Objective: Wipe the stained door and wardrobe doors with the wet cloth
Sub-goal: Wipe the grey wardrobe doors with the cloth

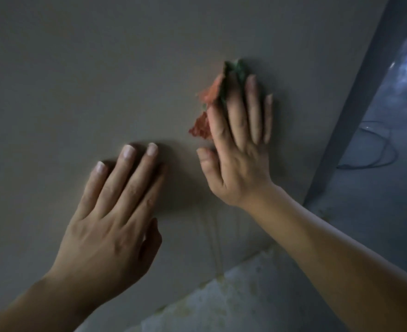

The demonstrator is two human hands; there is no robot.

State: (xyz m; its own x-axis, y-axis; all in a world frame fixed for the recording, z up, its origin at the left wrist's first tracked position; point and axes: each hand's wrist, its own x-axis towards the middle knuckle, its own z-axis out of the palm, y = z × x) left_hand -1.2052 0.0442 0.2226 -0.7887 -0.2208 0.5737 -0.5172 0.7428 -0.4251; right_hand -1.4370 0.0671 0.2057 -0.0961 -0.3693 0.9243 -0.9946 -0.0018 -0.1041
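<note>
A plain grey-beige door panel [82, 75] fills most of the head view. My right hand [239, 152] lies flat with straight fingers, pressing a crumpled orange and green cloth [209, 97] against the panel at centre right. The cloth sticks out past my fingertips and to the left of my index finger. My left hand [111, 212] rests flat on the panel lower left, fingers straight and slightly spread, holding nothing. Faint wet drip streaks [213, 238] run down the panel below and between my hands.
The door's dark edge [355, 104] runs diagonally at the right. Beyond it lies a grey floor [370, 224] with a dark looped cable [377, 149]. A speckled, stained floor strip [233, 295] shows under the door's bottom edge.
</note>
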